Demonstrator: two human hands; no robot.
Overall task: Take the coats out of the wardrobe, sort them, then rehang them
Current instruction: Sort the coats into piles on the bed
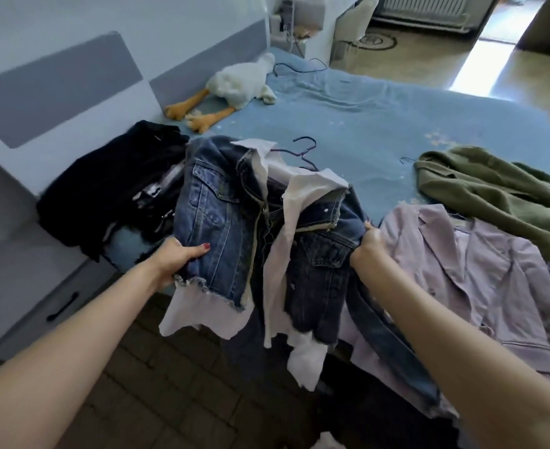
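Note:
A blue denim jacket [212, 218] with a white shirt layer and collar hangs from a dark hanger [306, 150] over the near edge of the bed. My left hand [178, 254] grips its left front panel, thumb on the denim. My right hand [366, 244] grips the jacket's right side by the shoulder. On the bed lie a black coat [111, 189] at the left, a lilac jacket [481, 273] at the right and an olive green coat [494, 189] behind it.
The blue bedspread [380, 124] stretches ahead, with a white plush goose [234, 82] and a loose dark cable [299, 68] near the headboard [73, 82]. A bedside drawer unit [40, 286] stands at the left. Dark floor lies below my arms.

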